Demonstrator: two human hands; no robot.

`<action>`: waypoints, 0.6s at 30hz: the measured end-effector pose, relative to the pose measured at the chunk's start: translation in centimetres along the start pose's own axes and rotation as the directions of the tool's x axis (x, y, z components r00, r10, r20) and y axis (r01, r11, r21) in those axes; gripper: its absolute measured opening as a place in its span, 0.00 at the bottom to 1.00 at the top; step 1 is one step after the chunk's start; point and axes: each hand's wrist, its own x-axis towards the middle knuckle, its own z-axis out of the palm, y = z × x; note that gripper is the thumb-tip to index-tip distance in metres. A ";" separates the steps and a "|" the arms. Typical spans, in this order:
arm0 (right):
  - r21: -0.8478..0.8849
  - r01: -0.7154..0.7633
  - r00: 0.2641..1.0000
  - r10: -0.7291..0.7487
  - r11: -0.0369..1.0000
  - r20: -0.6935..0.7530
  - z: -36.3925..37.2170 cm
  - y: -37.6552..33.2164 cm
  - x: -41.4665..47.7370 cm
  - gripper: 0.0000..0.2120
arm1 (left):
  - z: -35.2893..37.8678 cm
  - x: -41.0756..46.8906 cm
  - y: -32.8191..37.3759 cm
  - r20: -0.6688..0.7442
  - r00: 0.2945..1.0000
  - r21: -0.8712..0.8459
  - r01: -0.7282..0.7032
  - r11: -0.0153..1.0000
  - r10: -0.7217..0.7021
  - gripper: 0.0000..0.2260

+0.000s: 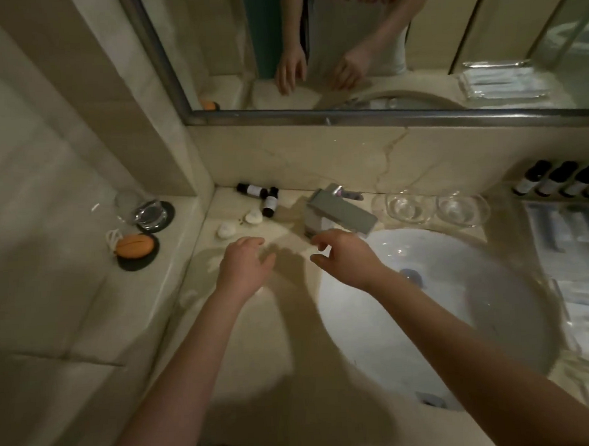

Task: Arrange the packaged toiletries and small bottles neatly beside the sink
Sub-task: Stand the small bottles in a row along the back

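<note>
Cream marble counter (255, 354) around a white oval sink (353, 339), grey square tap (337, 213) at its far rim. Matching marble splashback (299, 154) behind, with a dark vein running down. Above, a metal-framed mirror (446, 27). To the left, pale tiled wall (25, 134) and a raised ledge (95, 287). Dim, warm light, soft shadows on the counter.
</note>
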 end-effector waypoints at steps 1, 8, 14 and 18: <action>-0.009 0.005 1.000 -0.005 1.000 0.016 0.5 -0.6 1.1 0.15 | -0.6 0.7 -0.9 0.006 1.000 -0.010 0.024 1.000 -0.024 0.20; -0.013 -0.046 0.993 0.047 0.999 0.105 3.2 -3.9 8.9 0.23 | -2.5 6.4 -5.2 0.023 0.996 -0.059 0.090 0.994 -0.089 0.21; 0.069 -0.241 0.960 0.227 0.968 0.166 5.8 -4.1 15.9 0.25 | -2.1 12.5 -6.6 0.040 0.993 -0.091 0.116 0.989 -0.113 0.23; 0.098 -0.369 0.928 0.361 0.924 0.091 7.6 -3.2 19.8 0.28 | -1.5 17.7 -6.6 0.048 0.996 -0.051 0.072 0.996 -0.070 0.26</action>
